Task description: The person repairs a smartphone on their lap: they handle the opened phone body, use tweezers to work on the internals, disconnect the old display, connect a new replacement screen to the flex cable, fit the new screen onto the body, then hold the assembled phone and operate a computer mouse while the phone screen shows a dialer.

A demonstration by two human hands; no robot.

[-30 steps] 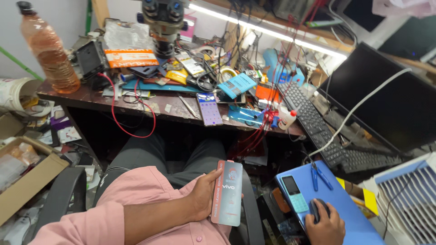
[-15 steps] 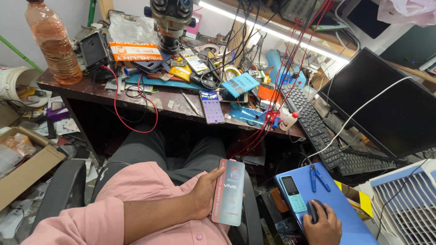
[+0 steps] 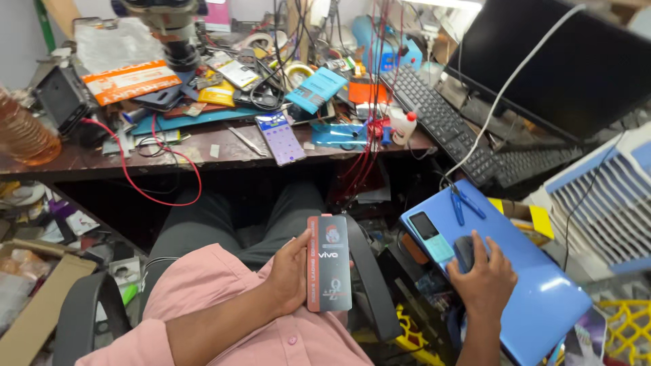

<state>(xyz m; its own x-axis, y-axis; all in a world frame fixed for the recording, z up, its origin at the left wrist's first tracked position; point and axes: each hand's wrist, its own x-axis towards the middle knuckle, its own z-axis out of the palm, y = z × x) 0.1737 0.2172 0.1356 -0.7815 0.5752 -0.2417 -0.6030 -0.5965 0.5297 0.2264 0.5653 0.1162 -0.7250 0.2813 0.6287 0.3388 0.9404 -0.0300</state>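
The left hand (image 3: 293,274) holds a slim dark phone box (image 3: 329,272) with a red side strip upright against the pink shirt, at about 6 o'clock in the view. The thumb wraps the front edge and the fingers sit behind, so the printed face is turned up toward the person's eyes — a grip that seems meant for reading rather than carrying. The forearm lies bent across the lap, elbow tucked at the left.

The right hand (image 3: 483,278) rests palm-down at about 4 o'clock on a dark computer mouse (image 3: 465,252), fingers spread and draped over it, not clamped. The mouse sits on a blue board (image 3: 542,305) beside the chair, probably because the table (image 3: 88,163) has little bare surface left. On the same board lie 1 small teal keypad phone (image 3: 430,234) and blue-handled pliers (image 3: 464,203), just beyond the fingertips.

At 12 o'clock a smartphone (image 3: 280,138) lies face-up at the table's front edge, among red wires (image 3: 163,179) and loose packaging. A black keyboard (image 3: 447,129) and dark monitor (image 3: 563,68) stand at 2 o'clock — well apart from the box.
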